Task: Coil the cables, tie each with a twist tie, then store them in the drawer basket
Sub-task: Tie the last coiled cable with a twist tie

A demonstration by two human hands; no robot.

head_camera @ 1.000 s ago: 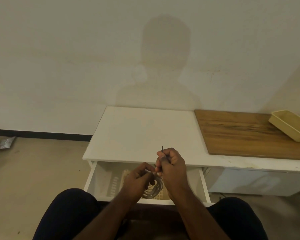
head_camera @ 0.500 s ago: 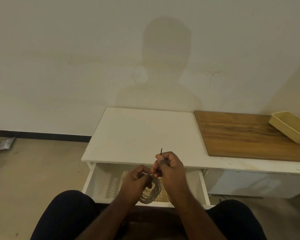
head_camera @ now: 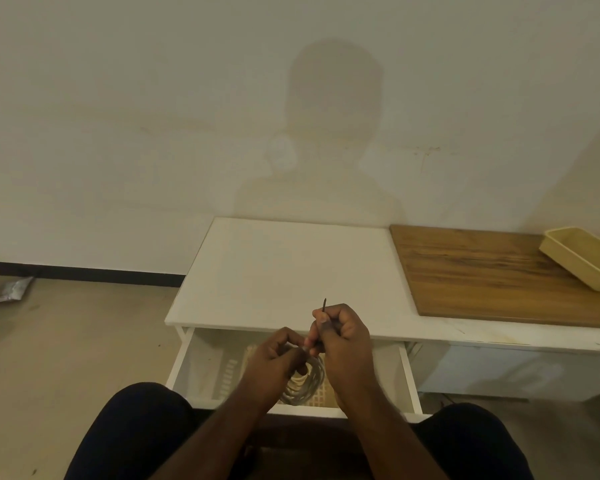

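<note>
While your left hand grips the coil above the drawer, your right hand, touching it, has twisted the tie slightly tighter; binding nearly done.

The one camera sits on my head, angled forward and down, close above my hands, taking in the white worktop, wall and floor.

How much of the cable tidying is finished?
Done: the pale grey cable is wound into a coil and the white drawer is open. In hand: the left hand holds the coil while the right hand pinches the thin dark twist tie. Left: finishing the tie and storing the coil in the cream drawer basket.
</note>
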